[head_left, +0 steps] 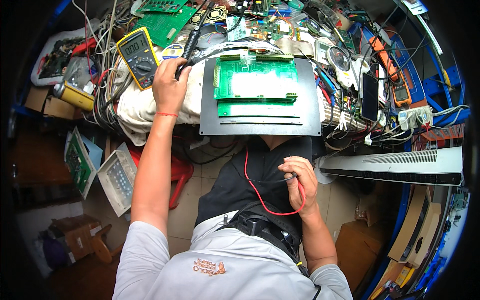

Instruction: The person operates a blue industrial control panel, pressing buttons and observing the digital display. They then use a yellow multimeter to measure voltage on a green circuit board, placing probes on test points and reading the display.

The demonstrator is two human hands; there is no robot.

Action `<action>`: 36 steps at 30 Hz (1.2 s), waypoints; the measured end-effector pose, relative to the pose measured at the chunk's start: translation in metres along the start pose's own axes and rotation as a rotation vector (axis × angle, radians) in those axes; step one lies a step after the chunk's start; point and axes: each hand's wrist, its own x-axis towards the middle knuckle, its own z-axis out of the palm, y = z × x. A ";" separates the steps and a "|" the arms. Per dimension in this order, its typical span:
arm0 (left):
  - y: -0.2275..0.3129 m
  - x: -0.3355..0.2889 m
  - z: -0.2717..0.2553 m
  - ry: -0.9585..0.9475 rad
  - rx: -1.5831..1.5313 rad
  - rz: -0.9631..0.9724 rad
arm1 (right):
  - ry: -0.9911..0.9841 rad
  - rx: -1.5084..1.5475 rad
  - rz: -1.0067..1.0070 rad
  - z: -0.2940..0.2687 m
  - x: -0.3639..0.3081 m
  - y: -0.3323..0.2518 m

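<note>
My left hand (171, 85) is at the bench's front edge, beside the yellow multimeter (139, 59), its fingers and thumb closed round the lower end of a black stick-like tool with a ribbed grip (191, 44). Over my lap, my right hand (302, 186) is closed on test leads: a red lead (253, 186) loops below it and a thin black one runs off to the left. Their probe tips are mostly hidden by my fingers. Between the hands, a green circuit board (256, 75) with terminal strips lies on a dark flat plate (210, 112); glare whitens its middle.
Tangled cables, circuit boards and parts crowd the bench behind. At right stand a round magnifier-like device (340, 60), a black phone (370, 96), an orange meter (401, 92) and a power strip (416, 118). A long white vented unit (395, 165) juts out below. A red stool (181, 177) is underneath.
</note>
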 end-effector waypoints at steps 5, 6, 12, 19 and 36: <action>-0.004 0.008 0.011 -0.003 -0.041 -0.092 | -0.003 0.004 0.008 0.001 0.000 0.001; -0.005 0.011 0.013 0.017 -0.017 -0.056 | -0.004 0.005 0.006 0.002 0.000 0.001; -0.016 0.022 0.024 0.027 -0.001 -0.009 | -0.012 0.006 0.019 0.002 0.000 0.001; -0.012 0.016 0.024 0.049 0.046 0.016 | -0.019 -0.005 -0.003 0.002 0.004 0.002; 0.013 -0.032 -0.013 -0.013 -0.063 -0.041 | -0.037 -0.007 -0.020 0.004 0.011 0.002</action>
